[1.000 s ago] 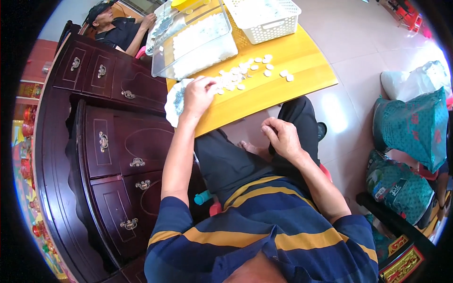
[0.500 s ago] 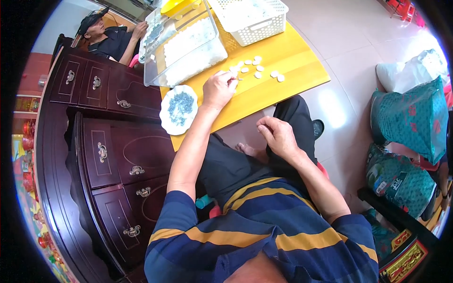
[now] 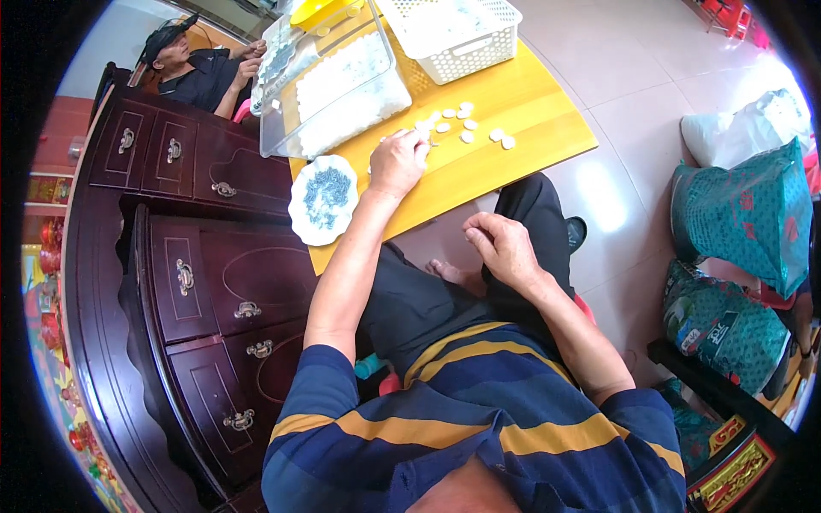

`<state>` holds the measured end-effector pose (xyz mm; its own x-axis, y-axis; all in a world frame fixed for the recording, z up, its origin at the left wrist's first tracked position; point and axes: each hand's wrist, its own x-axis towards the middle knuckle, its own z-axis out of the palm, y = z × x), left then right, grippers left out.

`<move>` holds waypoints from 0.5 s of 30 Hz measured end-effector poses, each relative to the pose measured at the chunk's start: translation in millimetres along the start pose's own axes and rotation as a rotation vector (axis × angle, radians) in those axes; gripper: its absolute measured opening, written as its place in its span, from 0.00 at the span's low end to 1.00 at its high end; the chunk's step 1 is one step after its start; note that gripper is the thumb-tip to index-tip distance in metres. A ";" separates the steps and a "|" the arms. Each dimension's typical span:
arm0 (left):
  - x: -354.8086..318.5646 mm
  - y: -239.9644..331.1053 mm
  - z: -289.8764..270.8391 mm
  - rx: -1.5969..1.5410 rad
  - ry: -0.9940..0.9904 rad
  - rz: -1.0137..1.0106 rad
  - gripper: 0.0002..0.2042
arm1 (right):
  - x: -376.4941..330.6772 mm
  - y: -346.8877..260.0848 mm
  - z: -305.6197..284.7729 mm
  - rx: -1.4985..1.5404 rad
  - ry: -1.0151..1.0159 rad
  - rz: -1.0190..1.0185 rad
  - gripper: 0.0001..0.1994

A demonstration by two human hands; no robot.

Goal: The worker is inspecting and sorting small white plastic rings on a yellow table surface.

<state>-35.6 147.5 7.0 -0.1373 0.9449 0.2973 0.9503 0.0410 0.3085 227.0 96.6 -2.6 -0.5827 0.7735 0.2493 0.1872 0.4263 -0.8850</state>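
Observation:
My left hand (image 3: 399,162) rests over the yellow table (image 3: 547,120), its fingers closed in a pinch. A tiny thin tip pokes out by the fingertips, too small to name. Just beyond them lie several small white discs (image 3: 468,137). To the left of that hand, a scalloped white dish (image 3: 299,214) holds small blue-grey pieces (image 3: 329,195). Over my lap, off the table's near edge, hangs my right hand (image 3: 506,250) with curled fingers; whatever they might hold is hidden.
A clear plastic bin (image 3: 278,128) of white pieces and a white perforated basket (image 3: 470,60) stand farther back. Dark wooden drawers (image 3: 231,282) line the left. Another person (image 3: 205,77) sits at the far left. Teal sacks (image 3: 740,214) are on the right.
My hands stay almost where they were, with only a slight shift. At the far left, the other person's second hand has come up into view beside the first.

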 end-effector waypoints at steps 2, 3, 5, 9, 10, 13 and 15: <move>-2.9 -2.0 -4.4 -0.063 0.029 -0.036 0.05 | 0.1 1.8 0.3 0.004 -0.002 0.004 0.06; -3.9 -3.3 -7.8 -0.126 0.058 -0.073 0.05 | 0.1 3.4 1.1 0.011 0.000 0.006 0.06; -4.3 -10.3 -10.3 -0.067 0.061 -0.049 0.05 | 0.1 3.9 1.6 0.019 0.001 0.007 0.06; -5.8 -5.6 -17.8 -0.049 0.024 -0.062 0.04 | 0.3 3.9 3.3 0.007 0.000 0.000 0.06; -5.5 -2.9 -18.3 -0.061 0.007 -0.075 0.04 | 0.0 5.0 4.3 0.011 0.002 0.005 0.06; -3.4 6.6 -19.5 -0.057 -0.034 -0.112 0.06 | -0.9 9.3 6.3 0.019 -0.007 0.035 0.06; -2.6 2.3 -15.4 -0.024 -0.035 -0.094 0.05 | -0.5 9.2 6.2 0.016 -0.009 0.031 0.06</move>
<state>-37.3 140.2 20.9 -0.2155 0.9481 0.2338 0.9266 0.1230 0.3554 224.1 97.2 -13.3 -0.5837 0.7820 0.2187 0.1924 0.3949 -0.8984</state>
